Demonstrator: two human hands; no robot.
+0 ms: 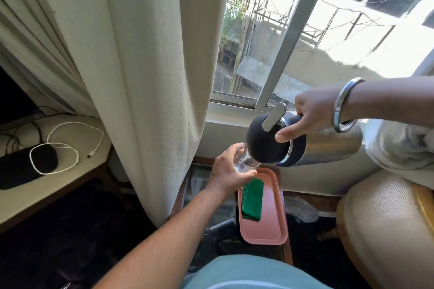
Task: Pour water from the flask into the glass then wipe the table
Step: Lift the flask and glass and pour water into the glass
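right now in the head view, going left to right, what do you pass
black pouch with a white cable → cream curtain → left hand gripping the clear glass → black-topped steel flask tipped over it, held by the right hand → silver bangle → beige cushioned chair

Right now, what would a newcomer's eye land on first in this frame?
First the steel flask, tipped by the right hand so its black top meets the glass that the left hand holds up at centre. Below them a folded green cloth lies on a pink tray. A cream curtain hangs at left beside the bright window.
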